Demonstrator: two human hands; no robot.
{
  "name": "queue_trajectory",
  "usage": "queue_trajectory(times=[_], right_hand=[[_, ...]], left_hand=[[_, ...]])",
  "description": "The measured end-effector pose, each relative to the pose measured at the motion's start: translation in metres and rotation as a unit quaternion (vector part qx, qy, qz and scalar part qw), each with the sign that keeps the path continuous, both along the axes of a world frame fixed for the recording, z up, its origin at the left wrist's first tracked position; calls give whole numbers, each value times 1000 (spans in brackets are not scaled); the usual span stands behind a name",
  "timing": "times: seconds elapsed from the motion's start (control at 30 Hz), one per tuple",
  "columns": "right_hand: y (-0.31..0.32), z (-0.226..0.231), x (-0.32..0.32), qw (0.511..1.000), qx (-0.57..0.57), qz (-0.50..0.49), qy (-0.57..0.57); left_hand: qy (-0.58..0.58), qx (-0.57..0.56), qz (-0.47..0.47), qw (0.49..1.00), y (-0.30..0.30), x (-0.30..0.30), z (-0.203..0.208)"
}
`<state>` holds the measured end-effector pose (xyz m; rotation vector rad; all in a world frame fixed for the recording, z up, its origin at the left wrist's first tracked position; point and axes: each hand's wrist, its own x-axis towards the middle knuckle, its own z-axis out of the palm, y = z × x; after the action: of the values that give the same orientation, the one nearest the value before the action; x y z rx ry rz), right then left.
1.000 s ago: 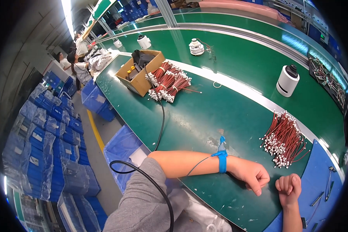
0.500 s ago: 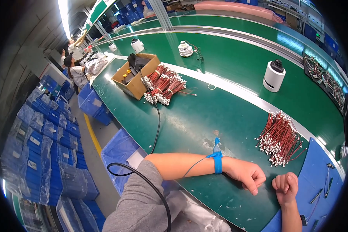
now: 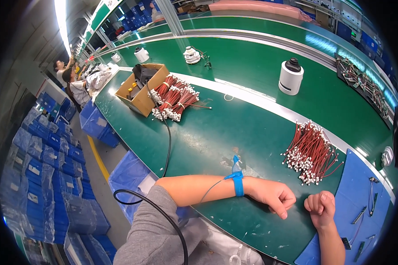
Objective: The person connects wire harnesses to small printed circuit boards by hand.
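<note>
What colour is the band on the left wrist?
The wristband is bright blue; best seen in the head view.

Holds left grip [image 3: 273, 195] and right grip [image 3: 320, 210] curled, near but apart, over the green desk [image 3: 252, 132], wearing a blue wrist strap [image 3: 239, 184] on the left. Has red wires with white connectors [image 3: 311, 152] piled beyond, and tied wire bundles [image 3: 174, 97] beside a cardboard box [image 3: 140, 104] farther left.

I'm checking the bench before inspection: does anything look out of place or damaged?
Minor things: pale scuffs mar the green tabletop by the blue wristband, and one red wire juts from the tied bundles. The wire pile is splayed, with no tie visible.
</note>
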<state>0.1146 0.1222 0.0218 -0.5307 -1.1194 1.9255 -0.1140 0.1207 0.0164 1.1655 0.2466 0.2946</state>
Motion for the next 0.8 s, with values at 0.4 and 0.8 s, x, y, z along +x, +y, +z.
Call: queue_trajectory(times=[0.4,0.8], right_hand=[[15,-14,39,1000,0,23,-18],[22,-12,142,998,-27,47,-18]], left_hand=[[-22,77,-4,997,22,35,-17],[-31,-57,-33,997,31,128,-19]])
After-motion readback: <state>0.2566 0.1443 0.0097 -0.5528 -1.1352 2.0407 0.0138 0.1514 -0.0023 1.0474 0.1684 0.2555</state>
